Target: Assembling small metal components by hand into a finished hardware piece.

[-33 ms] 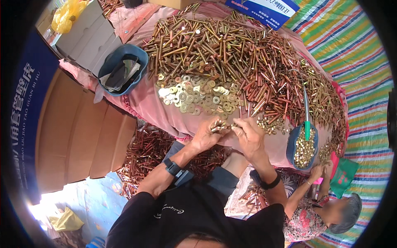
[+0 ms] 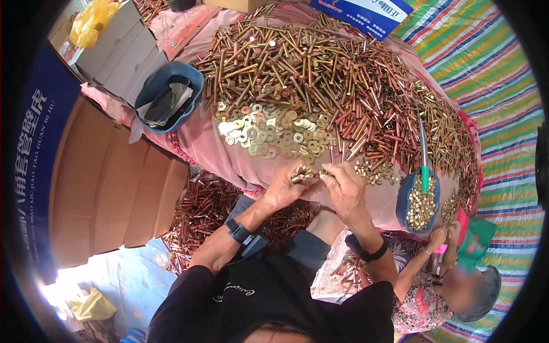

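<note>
Curled around several shiny metal bolts or sleeves (image 2: 302,175), my left hand (image 2: 283,187) is closed just above the near edge of the pink cloth (image 2: 226,166). My right hand (image 2: 347,191) faces it, thumb and fingers pinched together near the ends of those pieces. Whatever sits in that pinch is too small or hidden to name. Flat round washers (image 2: 266,134) lie spread beyond my left hand. Small brassy nuts (image 2: 372,170) are scattered just right of my right hand. Behind them rises a large heap of long bronze-coloured bolts and tubes (image 2: 286,66).
A blue tub (image 2: 402,208) of small brassy nuts stands at right, with a green-handled tool (image 2: 425,180) in it. Another blue tub (image 2: 197,103) holds a dark phone (image 2: 173,103). Cardboard (image 2: 108,183) flanks the left. A co-worker's hands (image 2: 443,235) work at lower right.
</note>
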### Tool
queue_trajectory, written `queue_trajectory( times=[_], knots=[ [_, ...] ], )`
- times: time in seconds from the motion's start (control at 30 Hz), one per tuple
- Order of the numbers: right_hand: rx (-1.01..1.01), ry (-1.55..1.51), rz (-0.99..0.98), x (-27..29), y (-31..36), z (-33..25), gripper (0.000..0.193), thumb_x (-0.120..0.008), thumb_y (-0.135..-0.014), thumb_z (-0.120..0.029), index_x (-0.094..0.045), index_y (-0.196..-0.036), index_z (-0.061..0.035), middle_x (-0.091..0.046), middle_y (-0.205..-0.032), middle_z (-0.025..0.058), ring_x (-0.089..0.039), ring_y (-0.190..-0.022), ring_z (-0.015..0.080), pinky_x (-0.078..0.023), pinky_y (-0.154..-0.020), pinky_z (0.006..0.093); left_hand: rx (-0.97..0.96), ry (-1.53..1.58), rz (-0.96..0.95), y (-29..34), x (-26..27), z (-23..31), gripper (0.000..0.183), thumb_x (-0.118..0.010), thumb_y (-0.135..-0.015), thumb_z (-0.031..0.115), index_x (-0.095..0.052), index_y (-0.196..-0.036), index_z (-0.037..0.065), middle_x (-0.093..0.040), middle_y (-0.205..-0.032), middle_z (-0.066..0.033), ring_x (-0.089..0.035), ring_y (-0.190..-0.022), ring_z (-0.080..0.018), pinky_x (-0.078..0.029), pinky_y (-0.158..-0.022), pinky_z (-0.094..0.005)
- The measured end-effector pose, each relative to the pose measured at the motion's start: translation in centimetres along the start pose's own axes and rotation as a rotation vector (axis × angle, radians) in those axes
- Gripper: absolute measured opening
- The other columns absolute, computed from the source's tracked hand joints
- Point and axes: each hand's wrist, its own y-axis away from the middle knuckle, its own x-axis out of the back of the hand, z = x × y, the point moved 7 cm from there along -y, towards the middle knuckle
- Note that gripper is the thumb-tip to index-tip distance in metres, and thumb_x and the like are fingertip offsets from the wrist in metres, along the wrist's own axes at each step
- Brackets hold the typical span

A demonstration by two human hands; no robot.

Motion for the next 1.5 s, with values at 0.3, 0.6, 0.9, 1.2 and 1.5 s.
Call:
queue_trajectory(
  times=[0.3,0.6,0.9,1.2,1.5],
  knots=[
    [-0.099,-0.122,0.027,-0.5,0.4,1.4,0.019,-0.072,-0.092,-0.004,-0.069,-0.110,0.0021,-0.068,-0.096,0.0139,-0.067,-0.080,0.0244,-0.053,-0.070,0.0335,0.065,-0.092,0.030,-0.2,-0.1,0.1,0.015,-0.066,-0.091,-0.007,-0.064,-0.103,0.002,-0.066,-0.090,0.0000,-0.059,-0.080,-0.0070,-0.051,-0.069,-0.0251],
    [-0.035,-0.233,0.003,-0.1,0.7,1.7,0.020,-0.071,-0.094,-0.005,-0.069,-0.112,0.0022,-0.067,-0.105,0.0140,-0.067,-0.091,0.0261,-0.053,-0.078,0.0325,0.103,-0.092,0.058,-0.3,-0.4,1.1,0.014,-0.071,-0.088,0.000,-0.068,-0.101,0.001,-0.067,-0.086,-0.0005,-0.060,-0.076,-0.0086,-0.050,-0.067,-0.0279],
    [-0.121,-0.252,0.099,-0.9,1.0,2.2,0.019,-0.078,-0.090,-0.008,-0.071,-0.105,0.0017,-0.070,-0.091,0.0103,-0.067,-0.076,0.0182,-0.054,-0.068,0.0299,-0.013,-0.037,0.020,-0.4,0.3,-0.5,0.010,-0.068,-0.085,0.000,-0.065,-0.094,0.000,-0.062,-0.081,-0.0016,-0.054,-0.071,-0.0086,-0.045,-0.062,-0.0264],
    [-0.188,-0.263,0.142,-0.5,1.4,2.6,0.017,-0.079,-0.089,-0.011,-0.070,-0.097,0.0012,-0.067,-0.082,0.0098,-0.066,-0.069,0.0187,-0.052,-0.060,0.0319,0.069,-0.109,0.060,-0.4,0.0,0.2,0.010,-0.074,-0.089,0.003,-0.065,-0.092,0.002,-0.060,-0.076,0.0006,-0.052,-0.066,-0.0073,-0.043,-0.058,-0.0257],
    [-0.010,-0.212,0.299,-0.7,1.7,1.4,0.017,-0.079,-0.087,-0.004,-0.065,-0.094,0.0031,-0.065,-0.083,0.0113,-0.064,-0.064,0.0179,-0.051,-0.054,0.0305,0.024,-0.160,0.022,-0.4,-0.1,1.3,0.009,-0.072,-0.090,0.001,-0.064,-0.094,0.002,-0.062,-0.082,-0.0001,-0.055,-0.073,-0.0080,-0.046,-0.063,-0.0263]
  ],
)
